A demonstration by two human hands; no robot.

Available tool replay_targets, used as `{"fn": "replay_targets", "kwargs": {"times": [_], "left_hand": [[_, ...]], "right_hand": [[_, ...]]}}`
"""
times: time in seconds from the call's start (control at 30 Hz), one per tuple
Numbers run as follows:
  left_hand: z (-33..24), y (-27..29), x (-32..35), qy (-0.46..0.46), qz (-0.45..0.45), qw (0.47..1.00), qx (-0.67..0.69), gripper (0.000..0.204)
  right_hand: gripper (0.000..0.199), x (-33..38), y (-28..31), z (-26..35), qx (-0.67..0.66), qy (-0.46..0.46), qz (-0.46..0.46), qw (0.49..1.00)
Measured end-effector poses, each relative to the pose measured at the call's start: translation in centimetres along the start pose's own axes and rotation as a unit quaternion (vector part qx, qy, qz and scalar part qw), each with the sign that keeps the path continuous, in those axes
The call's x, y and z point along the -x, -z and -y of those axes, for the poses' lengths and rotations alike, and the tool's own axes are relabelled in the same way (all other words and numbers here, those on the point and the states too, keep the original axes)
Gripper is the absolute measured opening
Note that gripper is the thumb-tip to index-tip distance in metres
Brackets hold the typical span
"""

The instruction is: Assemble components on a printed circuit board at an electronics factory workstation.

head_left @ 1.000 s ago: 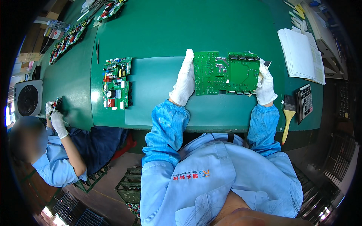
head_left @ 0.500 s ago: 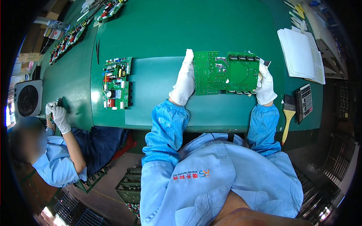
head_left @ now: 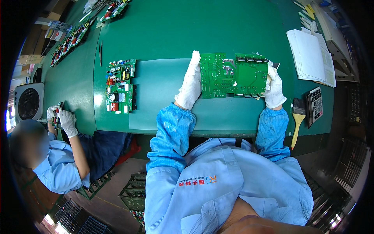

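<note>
From the head camera, we are looking down on a printed circuit board (head_left: 245, 74), which is lying between the person's two gloved hands, in front of the chest, and is showing its soldered face upward. The left hand (head_left: 189, 84) is bracing the board's left edge, its fingers pointing away from the body; the right hand (head_left: 275, 89) is gripping the opposite edge with curled fingers. The hands are thus standing apart, both clamping the one board (we cannot tell whether its underside is touching anything). Beneath and around it, we are seeing a pale rectangular mat (head_left: 159, 105) covering part of the green worktable (head_left: 175, 27). At the mat's left edge, a populated circuit board (head_left: 127, 87) is lying components up, with tweezers (head_left: 101, 54) resting beyond it. To the right, a yellow-handled brush (head_left: 298, 117) is lying just beside a calculator (head_left: 314, 107), and a stack of papers (head_left: 306, 54) is lying farther up. At far left, a co-worker (head_left: 62, 163) in white gloves is holding a small assembly (head_left: 57, 116) near a box fan (head_left: 29, 101).
</note>
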State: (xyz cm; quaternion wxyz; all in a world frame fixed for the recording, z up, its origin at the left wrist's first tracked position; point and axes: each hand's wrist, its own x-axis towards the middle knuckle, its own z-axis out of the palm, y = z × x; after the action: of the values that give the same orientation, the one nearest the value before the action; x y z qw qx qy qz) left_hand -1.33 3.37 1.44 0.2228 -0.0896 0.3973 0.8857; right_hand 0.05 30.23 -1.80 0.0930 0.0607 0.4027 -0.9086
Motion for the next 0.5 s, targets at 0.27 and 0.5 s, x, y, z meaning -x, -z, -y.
{"fn": "replay_targets", "kwargs": {"times": [0.27,0.5], "left_hand": [[0.11,0.05,-0.12,0.002,-0.005,1.0,-0.012,0.074],[0.04,0.04,-0.15,0.005,-0.008,1.0,-0.012,0.075]], "right_hand": [[0.027,0.06,0.12,-0.12,0.02,0.01,-0.013,1.0],[0.028,-0.08,0.19,-0.11,0.021,0.004,-0.03,0.999]]}}
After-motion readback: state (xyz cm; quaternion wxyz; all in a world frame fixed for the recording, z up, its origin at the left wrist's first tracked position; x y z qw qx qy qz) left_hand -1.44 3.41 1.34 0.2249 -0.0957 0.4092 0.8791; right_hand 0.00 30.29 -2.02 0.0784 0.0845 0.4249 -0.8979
